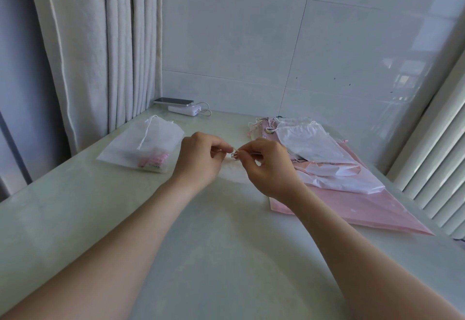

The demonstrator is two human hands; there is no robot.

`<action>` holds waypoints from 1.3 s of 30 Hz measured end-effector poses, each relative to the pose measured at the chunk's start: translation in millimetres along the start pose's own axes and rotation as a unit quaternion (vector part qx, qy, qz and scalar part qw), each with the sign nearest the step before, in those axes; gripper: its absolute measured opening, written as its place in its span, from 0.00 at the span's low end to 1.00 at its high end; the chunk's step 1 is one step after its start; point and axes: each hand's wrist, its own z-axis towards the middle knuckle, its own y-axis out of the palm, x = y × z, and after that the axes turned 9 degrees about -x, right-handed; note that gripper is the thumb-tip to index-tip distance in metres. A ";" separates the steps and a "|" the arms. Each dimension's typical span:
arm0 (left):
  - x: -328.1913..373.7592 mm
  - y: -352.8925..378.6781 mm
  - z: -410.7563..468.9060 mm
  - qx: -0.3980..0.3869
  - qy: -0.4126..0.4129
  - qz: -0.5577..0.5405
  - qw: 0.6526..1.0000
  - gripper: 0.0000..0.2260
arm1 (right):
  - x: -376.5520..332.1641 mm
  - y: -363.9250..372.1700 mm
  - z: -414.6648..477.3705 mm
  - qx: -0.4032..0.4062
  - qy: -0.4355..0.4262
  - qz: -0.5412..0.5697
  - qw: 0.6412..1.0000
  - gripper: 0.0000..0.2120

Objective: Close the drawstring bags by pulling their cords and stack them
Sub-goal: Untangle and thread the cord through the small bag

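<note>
Just left of the loose pile of pink and white drawstring bags [352, 168], the left hand [198, 158] and right hand [266, 166] pinch the cords [232, 154] of a small translucent white bag [232, 172]. Farther left of that pile lies one closed white pouch [148, 143]; the pile itself seems left to do.

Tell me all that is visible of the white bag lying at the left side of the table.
The white bag is translucent, seemingly thin non-woven fabric. It lies flat on the table, near the curtain. Its gathered mouth points toward the wall; its white cord trails back over it. Small pink items show through at its near end.
</note>
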 end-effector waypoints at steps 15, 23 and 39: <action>17.7 -22.5 5.0 -0.071 -0.132 -0.239 0.959 0.17 | 3.1 -4.1 0.7 0.029 0.067 0.042 0.996 0.08; 26.8 -13.0 -1.4 -0.209 -0.189 -0.226 0.933 0.22 | 1.7 -2.4 -0.2 0.018 0.054 0.086 0.995 0.12; 11.2 -16.6 1.4 -0.199 -0.236 -0.269 0.912 0.09 | 2.1 5.8 4.8 -0.036 -0.010 0.047 0.998 0.10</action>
